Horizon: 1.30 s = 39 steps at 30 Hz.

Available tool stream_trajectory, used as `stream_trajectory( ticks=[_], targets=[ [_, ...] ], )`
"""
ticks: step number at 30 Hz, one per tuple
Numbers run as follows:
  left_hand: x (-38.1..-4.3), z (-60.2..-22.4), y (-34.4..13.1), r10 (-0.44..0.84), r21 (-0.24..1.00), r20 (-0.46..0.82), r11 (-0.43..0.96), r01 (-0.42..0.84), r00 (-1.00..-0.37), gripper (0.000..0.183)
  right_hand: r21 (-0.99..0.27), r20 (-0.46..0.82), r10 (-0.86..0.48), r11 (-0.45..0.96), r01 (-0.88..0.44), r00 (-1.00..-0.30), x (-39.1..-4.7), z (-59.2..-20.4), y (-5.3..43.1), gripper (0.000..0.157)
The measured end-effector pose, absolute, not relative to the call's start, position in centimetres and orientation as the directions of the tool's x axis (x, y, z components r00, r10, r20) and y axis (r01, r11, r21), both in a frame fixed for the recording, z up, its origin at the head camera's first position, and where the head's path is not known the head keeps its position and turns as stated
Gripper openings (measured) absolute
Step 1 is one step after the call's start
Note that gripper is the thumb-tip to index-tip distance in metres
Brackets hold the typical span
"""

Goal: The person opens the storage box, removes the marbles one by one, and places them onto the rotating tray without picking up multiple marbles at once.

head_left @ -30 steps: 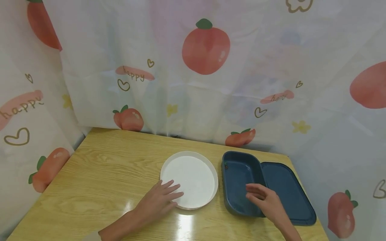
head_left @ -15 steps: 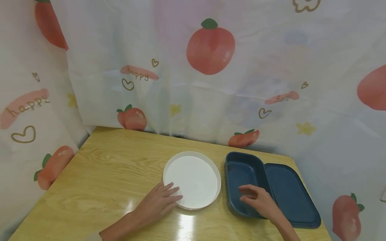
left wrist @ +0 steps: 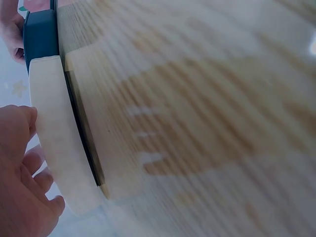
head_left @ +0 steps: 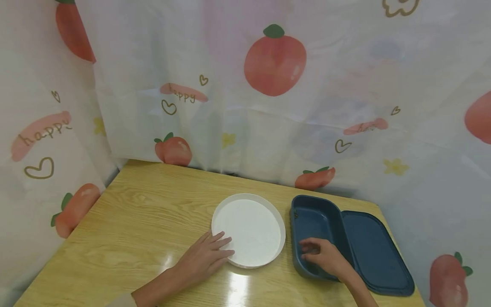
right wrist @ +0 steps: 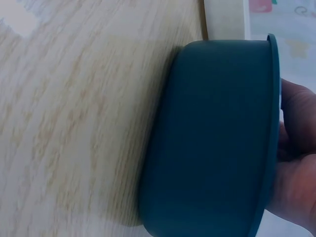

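A shallow round white tray (head_left: 251,230) sits mid-table, and my left hand (head_left: 205,258) lies at its near left rim with the fingers spread over the edge. From the left wrist view, those fingers (left wrist: 29,170) are at the tray's rim. To the right stands a deep navy-blue lunch box (head_left: 312,221), lidless. Over its near end hovers my right hand (head_left: 324,256), fingers loosely bent, with a gap to the thumb and nothing visible between them. In the right wrist view the box's outer wall (right wrist: 212,138) hides part of that hand. A tiny dark spot shows on the box's inner left side.
A matching blue lid (head_left: 377,251) lies flat against the box's right side, close to the table's right edge. The wooden table (head_left: 153,213) meets a fruit-printed curtain (head_left: 245,119) at the back and along the sides.
The whole head view has shifted, so the scene sits further right. My right hand has moved left over the box, its fingers bending a little more. The left hand stays at the tray's rim.
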<state>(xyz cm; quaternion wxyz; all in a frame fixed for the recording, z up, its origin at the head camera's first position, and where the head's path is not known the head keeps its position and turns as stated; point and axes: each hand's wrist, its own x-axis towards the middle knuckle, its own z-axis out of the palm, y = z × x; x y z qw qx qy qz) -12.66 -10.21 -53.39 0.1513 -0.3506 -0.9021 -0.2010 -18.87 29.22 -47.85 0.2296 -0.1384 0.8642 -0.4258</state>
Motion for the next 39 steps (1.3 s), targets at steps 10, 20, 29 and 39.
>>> stream_trajectory(
  ticks=[10, 20, 29, 39],
  targets=[
    [-13.0, -53.5, -10.2, 0.581, 0.253, 0.419, 0.663, 0.704, -0.698, 0.023, -0.785, -0.275, -0.456, 0.615, -0.076, -0.846, -19.3, -48.7, 29.1, 0.040],
    [-13.1, -53.4, -10.1, 0.599, 0.256, 0.404, 0.652, 0.714, -0.692, 0.023, -0.775, -0.300, -0.483, 0.626, -0.085, -0.823, -19.4, -49.2, 28.9, 0.037],
    [-13.1, -53.5, -10.1, 0.596, 0.249, 0.399, 0.661, 0.708, -0.697, 0.022, -0.735, -0.285, -0.492, 0.664, -0.142, -0.823, -19.5, -49.4, 28.6, 0.024],
    [-13.0, -53.2, -9.9, 0.592, 0.257, 0.390, 0.665, 0.701, -0.705, 0.021, -0.687, -0.258, -0.478, 0.701, -0.189, -0.839, -19.3, -49.3, 28.2, 0.006]
  ],
)
